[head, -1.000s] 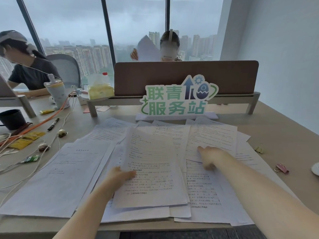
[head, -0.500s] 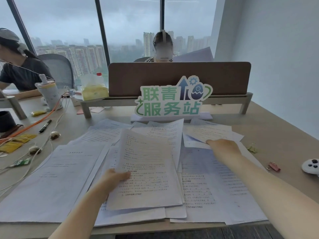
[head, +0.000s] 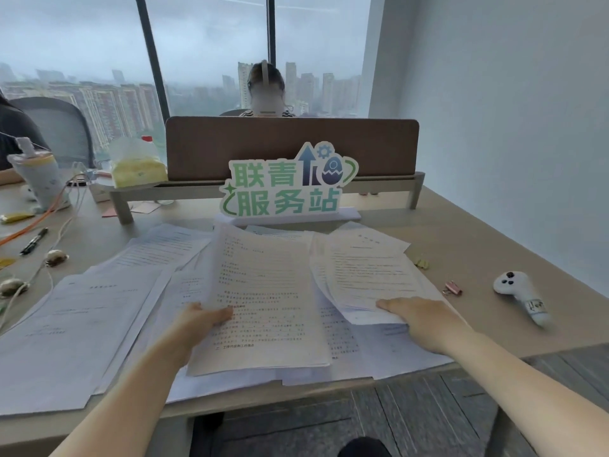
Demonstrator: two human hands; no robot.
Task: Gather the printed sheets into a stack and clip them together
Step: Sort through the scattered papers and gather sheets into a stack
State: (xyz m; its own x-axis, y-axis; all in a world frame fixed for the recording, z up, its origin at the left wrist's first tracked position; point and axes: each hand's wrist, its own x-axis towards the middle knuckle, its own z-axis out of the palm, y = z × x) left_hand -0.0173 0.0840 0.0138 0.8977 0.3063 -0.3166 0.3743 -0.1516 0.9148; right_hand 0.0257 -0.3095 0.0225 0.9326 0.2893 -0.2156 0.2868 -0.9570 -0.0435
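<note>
Gathering printed sheets [head: 138, 311] that lie fanned across the worktop [head: 478, 258], you hold a small bundle [head: 263, 291] in your left hand [head: 201, 321], thumb on top and fingers underneath, pinched at its left edge. Your right hand [head: 425, 319] lies flat and open, palm down, on the near edge of another loose sheaf [head: 365, 275] to the right; whether any finger curls beneath it cannot be told.

More pages sprawl to the left and hang over the worktop's front edge. The paper looks thin, light and floppy; the raised bundle already bows, so it will likely sag and slide apart unless gripped along an edge with support beneath. A sensible hold is at the near short edge, squaring the pile by tapping it on the worktop.

A pink binder clip [head: 453, 287] rests just beside the right-hand sheaf, with a second, yellowish clip [head: 422, 262] farther back, too small to make out well. A white controller [head: 524, 296] lies well apart to the right. A green sign [head: 286, 189] stands behind the papers.

How many sheets lie buried under the top layers is hidden, and the print is too blurred to read.
</note>
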